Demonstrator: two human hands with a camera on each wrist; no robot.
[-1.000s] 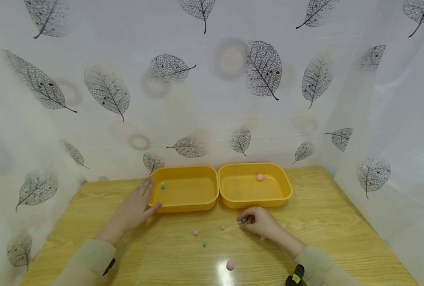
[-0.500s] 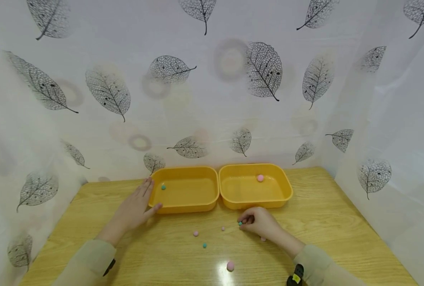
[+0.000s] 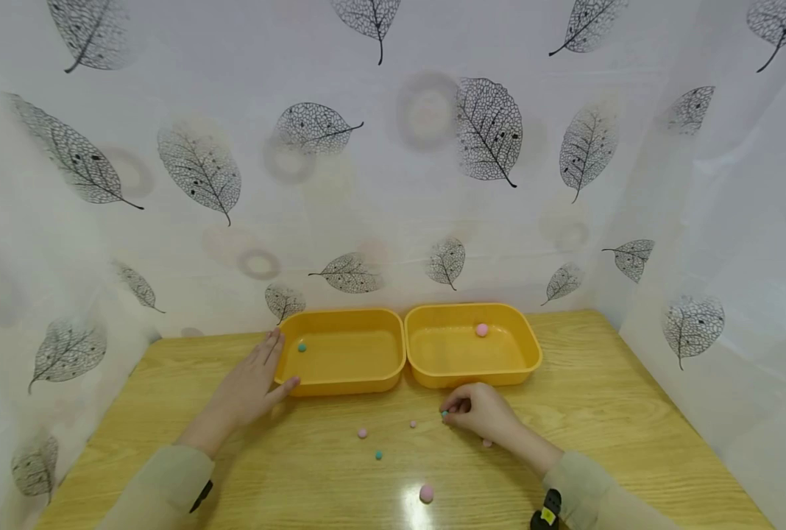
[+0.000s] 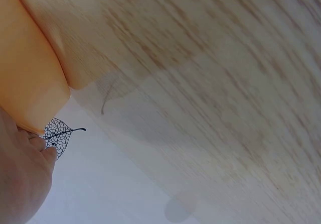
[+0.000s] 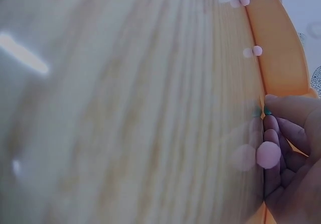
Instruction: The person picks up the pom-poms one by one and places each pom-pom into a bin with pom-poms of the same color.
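Note:
My left hand rests against the left end of the left yellow tray, fingers along the end rim and thumb at the front rim. A small teal ball lies inside that tray. My right hand is at the table just in front of the right yellow tray. It pinches a small teal ball between thumb and fingertips, partly hidden by them. Near that hand lies a pink ball, partly covered in the head view. Another pink ball sits in the right tray.
On the wooden table lie a teal ball, a larger pink ball, a pink ball and a tiny pink ball. A leaf-patterned white sheet hangs behind the trays and along both sides.
Almost nothing differs. Both hands stay in place, and the teal ball remains pinched in my right hand.

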